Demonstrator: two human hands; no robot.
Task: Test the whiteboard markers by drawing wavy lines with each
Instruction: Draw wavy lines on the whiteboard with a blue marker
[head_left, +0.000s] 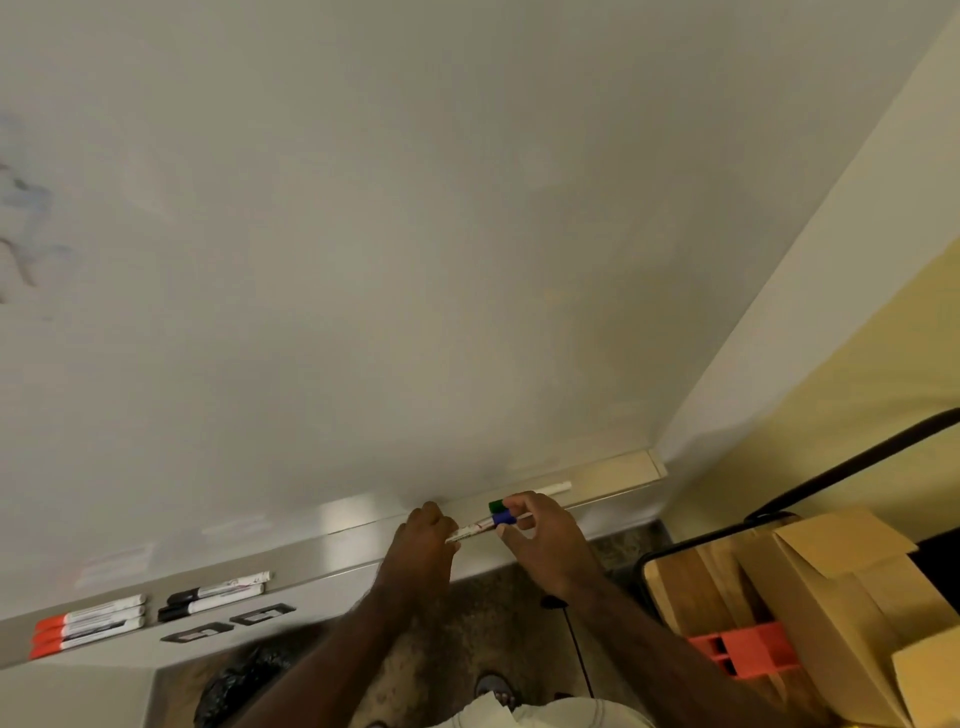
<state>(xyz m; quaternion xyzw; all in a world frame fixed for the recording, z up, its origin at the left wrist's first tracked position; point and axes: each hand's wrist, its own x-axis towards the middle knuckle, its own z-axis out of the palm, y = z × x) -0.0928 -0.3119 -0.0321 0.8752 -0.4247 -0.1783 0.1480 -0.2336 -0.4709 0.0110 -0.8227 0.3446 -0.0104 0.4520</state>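
Observation:
A large whiteboard (415, 234) fills the view, with faint blue smudges (26, 218) at its far left. On the tray (613, 480) below it, my left hand (423, 545) grips the barrel of a blue-capped marker (488, 524). My right hand (540, 535) pinches the blue cap of that marker. A green-capped marker (530, 496) lies on the tray just behind my right fingers. Three orange-capped markers (88, 626) and three black-capped markers (215, 597) lie further left on the tray.
Cardboard boxes (831, 587) and an orange plastic piece (743, 649) sit on a wooden surface at the lower right. A yellow wall (841, 395) meets the board's right side. A black bag (239, 686) lies on the speckled floor below.

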